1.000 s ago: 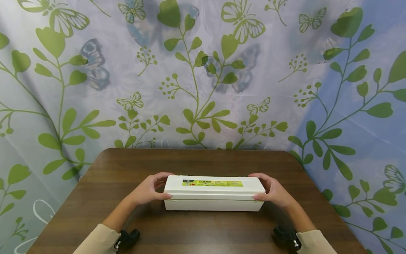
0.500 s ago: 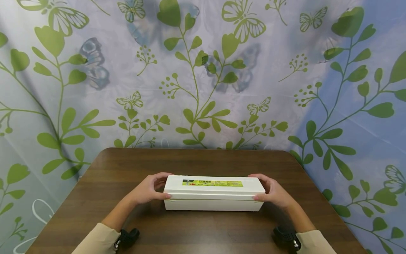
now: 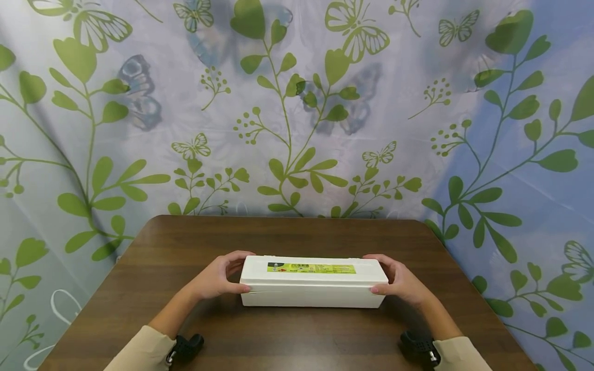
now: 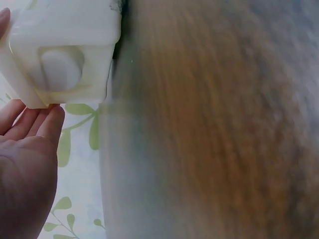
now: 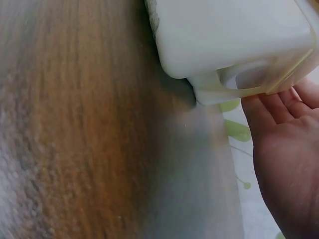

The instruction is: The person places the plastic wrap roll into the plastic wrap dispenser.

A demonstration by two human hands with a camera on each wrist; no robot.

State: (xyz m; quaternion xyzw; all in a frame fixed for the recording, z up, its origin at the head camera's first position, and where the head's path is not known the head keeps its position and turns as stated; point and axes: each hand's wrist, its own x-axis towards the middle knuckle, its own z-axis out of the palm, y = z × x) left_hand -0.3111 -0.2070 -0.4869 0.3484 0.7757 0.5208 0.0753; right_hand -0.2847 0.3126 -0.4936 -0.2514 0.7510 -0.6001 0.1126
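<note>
A long white cling film dispenser box (image 3: 313, 296) with a yellow-green label (image 3: 311, 268) on its lid lies lengthwise across the brown table. My left hand (image 3: 218, 275) grips its left end, thumb on the front edge of the lid and fingers at the back. At the right end, my right hand (image 3: 403, 278) holds it the same way. The lid sits down over the base. In the left wrist view the box end (image 4: 75, 30) has a recess with a pale round piece (image 4: 61, 69) behind it. A similar recess shows at the other end (image 5: 229, 35) in the right wrist view.
The wooden table (image 3: 297, 340) spreads around the box on every side. A fabric backdrop (image 3: 297, 129) printed with leaves and butterflies hangs behind the table's far edge. Black straps (image 3: 185, 348) circle both wrists by the beige sleeves.
The lid has gone down slightly, and the thin gap along its front edge has mostly closed. Both hands keep their places at the box ends.
</note>
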